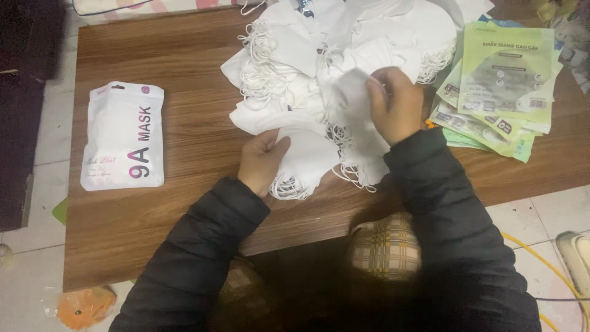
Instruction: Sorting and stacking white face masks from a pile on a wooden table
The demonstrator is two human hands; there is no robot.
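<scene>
A big heap of white face masks (319, 55) with elastic ear loops covers the far middle of a low wooden table (184, 74). My left hand (261, 161) grips a small stack of folded white masks (304, 163) at the heap's near edge. Over the heap, my right hand (396, 104) pinches a single white mask (353, 89) that looks blurred. Both arms are in black padded sleeves.
A white zip pouch (123, 135) lies flat on the left of the table. A fanned stack of green pouches (501, 86) lies at the right. A yellow cable (547, 264) runs over the tiled floor at the lower right, and an orange object (83, 306) lies at the lower left.
</scene>
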